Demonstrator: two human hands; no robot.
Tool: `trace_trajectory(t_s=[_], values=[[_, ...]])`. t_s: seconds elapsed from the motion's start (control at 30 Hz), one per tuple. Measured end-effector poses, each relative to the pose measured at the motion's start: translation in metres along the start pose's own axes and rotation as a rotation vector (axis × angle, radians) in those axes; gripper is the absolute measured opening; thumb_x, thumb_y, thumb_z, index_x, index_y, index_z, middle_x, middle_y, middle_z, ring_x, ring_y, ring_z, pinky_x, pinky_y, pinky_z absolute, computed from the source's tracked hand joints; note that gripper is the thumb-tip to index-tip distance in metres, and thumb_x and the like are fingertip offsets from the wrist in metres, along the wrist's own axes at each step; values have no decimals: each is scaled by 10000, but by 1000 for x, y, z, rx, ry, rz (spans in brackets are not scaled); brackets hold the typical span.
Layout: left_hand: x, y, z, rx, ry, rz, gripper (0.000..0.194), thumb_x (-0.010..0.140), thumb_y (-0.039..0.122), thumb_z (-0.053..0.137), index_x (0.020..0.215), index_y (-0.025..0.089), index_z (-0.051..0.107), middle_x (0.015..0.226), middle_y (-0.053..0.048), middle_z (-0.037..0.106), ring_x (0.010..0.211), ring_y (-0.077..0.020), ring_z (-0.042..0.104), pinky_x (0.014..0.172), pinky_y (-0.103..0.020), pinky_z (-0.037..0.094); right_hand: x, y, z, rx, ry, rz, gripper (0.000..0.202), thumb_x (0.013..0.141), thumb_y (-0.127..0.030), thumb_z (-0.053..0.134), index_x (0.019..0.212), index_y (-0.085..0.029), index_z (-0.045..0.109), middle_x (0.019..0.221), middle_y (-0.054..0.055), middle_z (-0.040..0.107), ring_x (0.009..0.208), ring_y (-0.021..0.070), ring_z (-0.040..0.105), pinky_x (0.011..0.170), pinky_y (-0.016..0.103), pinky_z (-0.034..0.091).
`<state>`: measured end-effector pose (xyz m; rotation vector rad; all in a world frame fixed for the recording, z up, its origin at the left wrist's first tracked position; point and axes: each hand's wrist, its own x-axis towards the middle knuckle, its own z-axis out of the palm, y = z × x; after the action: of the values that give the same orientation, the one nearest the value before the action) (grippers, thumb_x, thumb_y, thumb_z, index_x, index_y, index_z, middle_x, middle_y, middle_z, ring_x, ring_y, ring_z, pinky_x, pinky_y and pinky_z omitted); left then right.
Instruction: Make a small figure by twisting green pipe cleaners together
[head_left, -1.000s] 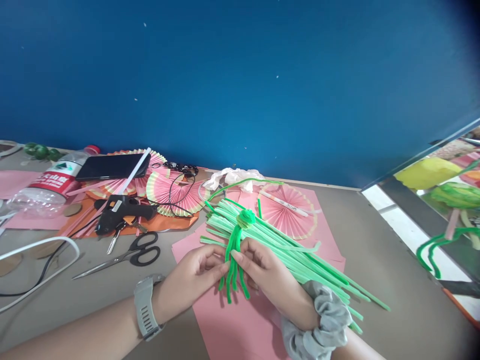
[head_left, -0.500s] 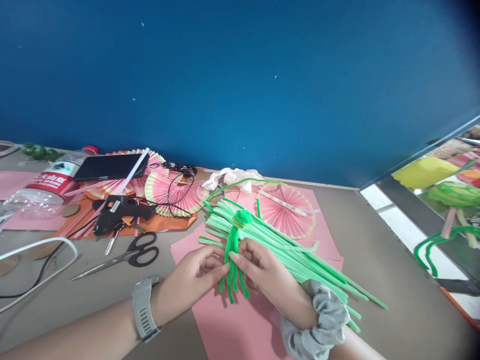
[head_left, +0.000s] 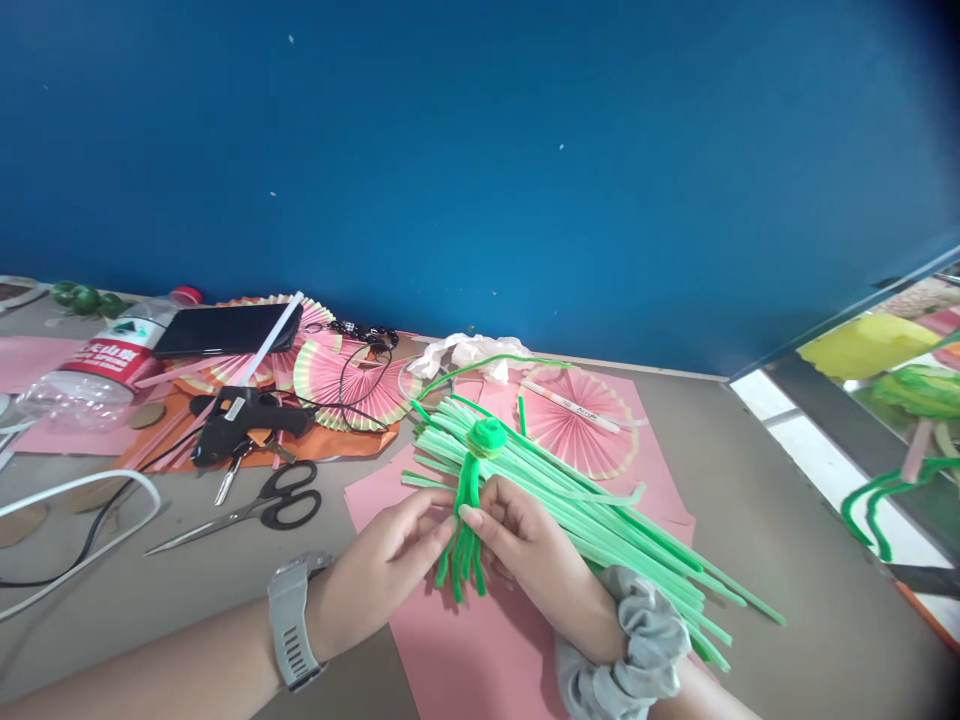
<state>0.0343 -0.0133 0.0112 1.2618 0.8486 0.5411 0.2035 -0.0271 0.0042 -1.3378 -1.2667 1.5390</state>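
Between my hands stands a green pipe-cleaner figure [head_left: 486, 440], with a round coiled top and several strands hanging below it. My left hand [head_left: 409, 545] pinches the strands from the left side, thumb and fingers closed on them. From the right, my right hand [head_left: 521, 530] holds the same strands between thumb and forefinger. The lower strand ends fan out beneath my fingers. Just behind lies a bundle of light and bright green pipe cleaners [head_left: 600, 520], spread across pink paper [head_left: 465, 660].
On the left are scissors [head_left: 274, 505], a black glue gun [head_left: 244, 425], a plastic bottle [head_left: 112, 360] and a phone [head_left: 225, 330]. Pleated paper fans [head_left: 352, 385] and a white marker [head_left: 574, 405] lie toward the blue panel [head_left: 480, 180]. A white cable [head_left: 154, 490] loops at left.
The loose strand ends have drawn closer together and swung slightly left. Both hands keep their hold on the pipe-cleaner figure. The whole view has shifted a little.
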Motion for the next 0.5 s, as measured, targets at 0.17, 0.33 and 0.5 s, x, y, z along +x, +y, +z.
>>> trace_trajectory(t_s=[0.17, 0.33, 0.5], values=[[-1, 2, 0, 15, -21, -15, 281, 898, 328, 458, 1137, 183, 437, 781, -27, 681, 711, -171, 643, 683, -298, 490, 4, 11, 5, 95, 8, -31, 301, 834, -438, 549, 738, -214, 373, 428, -104, 465, 335, 91, 499, 328, 183, 357], [1, 5, 2, 9, -25, -17, 254, 899, 340, 455, 1090, 178, 414, 807, -42, 665, 742, -171, 625, 709, -314, 480, 7, 17, 10, 164, -9, -64, 304, 818, -438, 571, 738, -213, 383, 488, -90, 492, 381, 103, 540, 383, 219, 435], [0, 5, 5, 1, -54, -5, 267, 906, 296, 448, 1152, 197, 423, 909, -49, 621, 778, -156, 589, 723, -293, 474, 7, 15, 7, 146, 4, -98, 254, 810, -394, 598, 812, -211, 422, 582, -79, 487, 449, 86, 508, 433, 214, 410]])
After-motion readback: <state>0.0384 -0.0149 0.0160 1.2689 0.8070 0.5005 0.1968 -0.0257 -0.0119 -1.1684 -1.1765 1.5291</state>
